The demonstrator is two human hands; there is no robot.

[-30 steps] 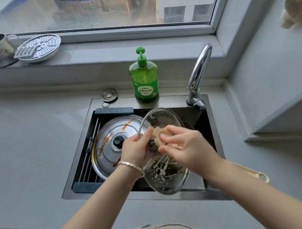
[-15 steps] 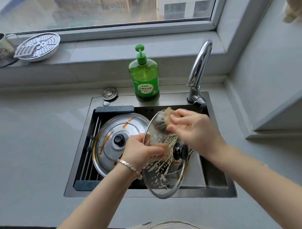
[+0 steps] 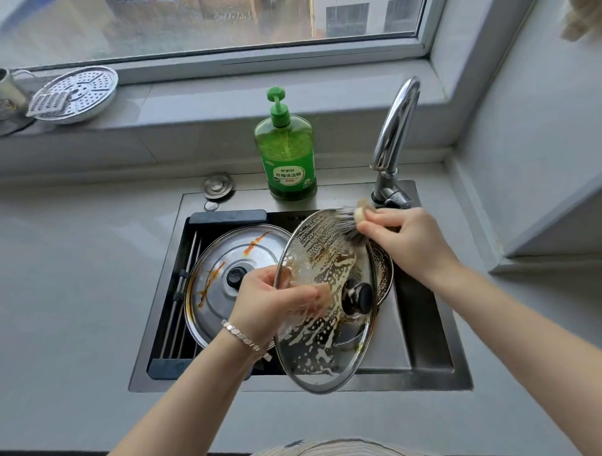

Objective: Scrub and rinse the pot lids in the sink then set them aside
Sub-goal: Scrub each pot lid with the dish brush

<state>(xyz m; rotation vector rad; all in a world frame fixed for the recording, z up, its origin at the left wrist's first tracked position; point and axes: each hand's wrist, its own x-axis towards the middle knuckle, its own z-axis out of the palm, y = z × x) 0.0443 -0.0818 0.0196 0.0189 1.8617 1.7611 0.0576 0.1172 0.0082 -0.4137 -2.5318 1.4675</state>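
1. Fingers of the right hand (image 3: 406, 243) pinch a grey wiry scrubber (image 3: 351, 226) against the 1 o'clock rim of the round, soapy glass lid (image 3: 319, 359).
2. Fingers of the left hand (image 3: 273, 303) curl round its 9 o'clock edge, holding it tilted above the dark steel sink (image 3: 425, 334).
3. Firm strokes across the brown streaks should serve best.

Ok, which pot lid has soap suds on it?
The glass lid, held tilted in the left hand while the right hand scrubs its top edge with a scrubber. The steel lid lying in the sink shows orange streaks, no suds.
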